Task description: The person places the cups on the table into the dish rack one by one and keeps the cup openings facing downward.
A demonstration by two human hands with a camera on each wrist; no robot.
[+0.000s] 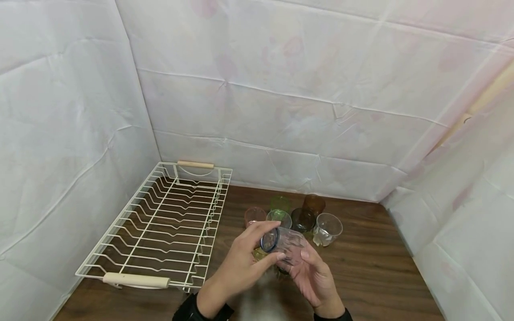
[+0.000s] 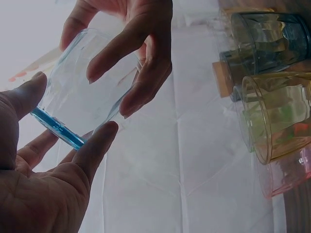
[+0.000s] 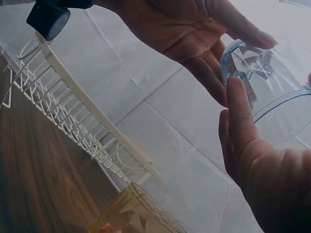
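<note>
tumbler [image 1: 292,244], clear with a blue tint, is held tilted in the air between both hands. the left hand [image 1: 237,265] grips it at the thick blue base, thumb on one side and fingers on the other; the right hand [image 1: 316,283] holds the end towards the rim, thumb and fingers curled about the wall.

beyond the hands, other glasses stand close together on a brown wooden table [image 1: 373,254]: a pink glass [image 1: 254,215] past the left fingers, a green glass [image 1: 280,203] farther off, behind a clear glass [image 1: 283,217], then a dark glass [image 1: 300,220] with a brown glass [image 1: 314,203] behind it. a faceted glass [image 1: 329,226] stands past the right hand, to its right. a yellow glass [image 1: 259,254] shows only partly behind the left hand, between thumb and fingers.

well to the left of the left hand lies a white wire rack [image 3: 87,100] with pale handles [image 1: 136,280]. whitish sheets [image 1: 257,111] hang beyond and either side of the hands.
</note>
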